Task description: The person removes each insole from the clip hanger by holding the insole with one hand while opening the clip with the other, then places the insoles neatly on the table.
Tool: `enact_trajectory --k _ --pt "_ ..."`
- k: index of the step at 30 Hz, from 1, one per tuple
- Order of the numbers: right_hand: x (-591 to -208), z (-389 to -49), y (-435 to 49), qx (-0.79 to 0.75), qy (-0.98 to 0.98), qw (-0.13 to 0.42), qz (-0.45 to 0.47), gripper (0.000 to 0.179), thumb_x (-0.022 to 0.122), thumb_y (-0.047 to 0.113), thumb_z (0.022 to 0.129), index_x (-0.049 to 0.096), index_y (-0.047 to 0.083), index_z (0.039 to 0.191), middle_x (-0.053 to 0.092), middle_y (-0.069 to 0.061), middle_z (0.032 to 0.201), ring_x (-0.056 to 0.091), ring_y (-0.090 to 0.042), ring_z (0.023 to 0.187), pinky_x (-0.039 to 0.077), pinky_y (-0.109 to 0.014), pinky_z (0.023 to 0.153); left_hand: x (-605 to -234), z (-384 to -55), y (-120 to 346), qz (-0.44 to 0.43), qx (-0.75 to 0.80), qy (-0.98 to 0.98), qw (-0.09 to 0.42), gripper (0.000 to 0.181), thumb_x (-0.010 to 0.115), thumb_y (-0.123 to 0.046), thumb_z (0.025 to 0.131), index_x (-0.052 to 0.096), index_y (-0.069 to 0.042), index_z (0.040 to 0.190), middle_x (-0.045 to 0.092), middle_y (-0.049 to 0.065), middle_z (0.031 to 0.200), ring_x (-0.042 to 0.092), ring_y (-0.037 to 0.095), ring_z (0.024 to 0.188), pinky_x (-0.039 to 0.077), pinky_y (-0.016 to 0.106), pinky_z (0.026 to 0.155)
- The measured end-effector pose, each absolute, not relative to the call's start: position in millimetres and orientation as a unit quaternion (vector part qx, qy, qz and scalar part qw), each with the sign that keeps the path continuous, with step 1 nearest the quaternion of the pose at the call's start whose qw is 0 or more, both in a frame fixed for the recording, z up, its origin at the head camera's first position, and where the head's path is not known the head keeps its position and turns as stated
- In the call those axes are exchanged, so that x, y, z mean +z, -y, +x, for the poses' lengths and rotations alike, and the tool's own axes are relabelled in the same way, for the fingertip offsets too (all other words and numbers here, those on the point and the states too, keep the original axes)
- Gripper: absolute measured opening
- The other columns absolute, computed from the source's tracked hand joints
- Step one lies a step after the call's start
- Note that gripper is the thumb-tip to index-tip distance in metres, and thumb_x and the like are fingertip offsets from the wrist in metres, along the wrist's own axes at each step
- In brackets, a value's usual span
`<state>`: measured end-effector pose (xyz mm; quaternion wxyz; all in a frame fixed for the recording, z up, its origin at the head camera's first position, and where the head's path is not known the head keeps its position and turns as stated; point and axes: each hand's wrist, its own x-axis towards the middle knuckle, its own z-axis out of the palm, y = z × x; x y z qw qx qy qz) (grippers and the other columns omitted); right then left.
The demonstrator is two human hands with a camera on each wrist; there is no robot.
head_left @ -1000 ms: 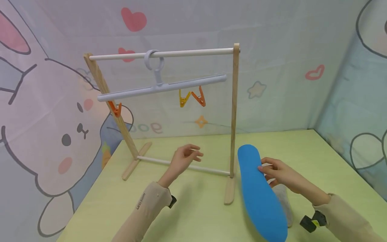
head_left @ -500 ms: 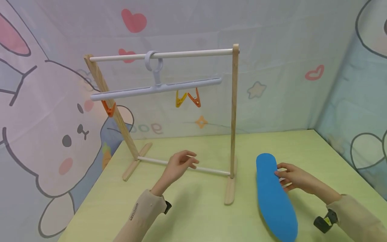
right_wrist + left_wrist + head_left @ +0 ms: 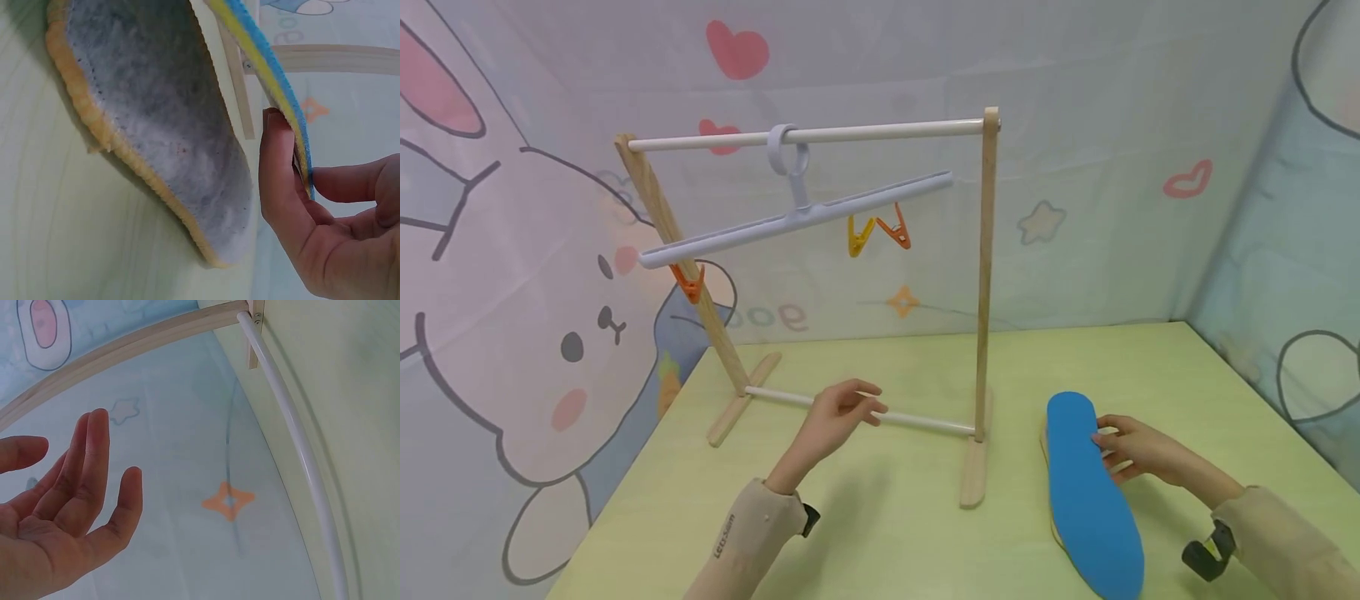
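A blue insole [image 3: 1088,492] with a yellow underside layer is pinched between the thumb and fingers of my right hand [image 3: 1150,450] near its upper end. Beneath it, a grey insole [image 3: 169,125] with an orange-yellow edge lies on the table; in the head view the blue one covers most of it. The right wrist view shows a gap between the two at the gripped end. My left hand [image 3: 833,417] hovers by the rack's lower white bar [image 3: 917,423], holding nothing, fingers loosely bent.
A wooden rack [image 3: 987,275] stands left of the insoles. From its top rod [image 3: 887,132] hangs a tilted pale hanger [image 3: 799,218] carrying an orange clip [image 3: 691,285], a yellow clip [image 3: 859,237] and another orange clip [image 3: 897,229]. Printed cloth [image 3: 1097,108] walls the table's back and sides.
My right hand has carried the blue insole rightward and nearer, over the grey insole. The left hand has drifted slightly left and down. The hanger has swung, its right end now higher.
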<state>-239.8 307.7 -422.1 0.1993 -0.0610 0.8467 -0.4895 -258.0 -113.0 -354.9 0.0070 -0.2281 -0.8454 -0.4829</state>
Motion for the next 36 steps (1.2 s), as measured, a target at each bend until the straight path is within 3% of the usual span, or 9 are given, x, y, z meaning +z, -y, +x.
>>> enact_trajectory --k 8,24,30,36 --pt "-427 -243 -312 -0.480 -0.855 0.192 -0.044 0.068 0.042 0.029 0.094 0.010 -0.018 0.132 0.046 -0.030 0.110 0.056 -0.017 0.081 0.052 -0.035 0.069 -357 -257 105 -0.241 -0.476 0.845 0.001 0.022 0.050 -0.013 0.090 0.058 -0.003 0.108 0.068 0.016 0.093 0.067 0.021 0.077 0.048 0.038 0.081" --pt "-428 -244 -320 -0.486 -0.854 0.179 -0.045 0.080 0.047 0.039 0.090 0.007 -0.015 0.135 0.041 -0.036 0.117 0.059 -0.018 0.086 0.052 -0.035 0.072 -364 -258 104 -0.246 -0.466 0.850 -0.004 0.022 0.048 -0.015 0.092 0.058 -0.007 0.110 0.068 0.011 0.095 0.067 0.019 0.077 0.047 0.041 0.082" --pt "-432 -246 -321 -0.483 -0.856 0.180 -0.038 0.075 0.045 0.034 0.093 0.008 -0.016 0.134 0.045 -0.031 0.112 0.058 -0.016 0.083 0.052 -0.034 0.070 -365 -258 103 -0.252 -0.464 0.849 -0.005 0.022 0.048 -0.014 0.092 0.058 -0.006 0.110 0.069 0.011 0.094 0.067 0.018 0.077 0.048 0.040 0.081" --pt "-436 -245 -321 -0.488 -0.853 0.184 -0.031 0.072 0.044 0.031 0.093 0.008 -0.016 0.134 0.051 -0.018 0.098 0.057 -0.015 0.078 0.051 -0.032 0.068 -368 -257 102 -0.250 -0.467 0.848 -0.017 0.021 0.048 -0.013 0.091 0.058 -0.006 0.109 0.068 0.012 0.094 0.067 0.019 0.076 0.047 0.041 0.081"
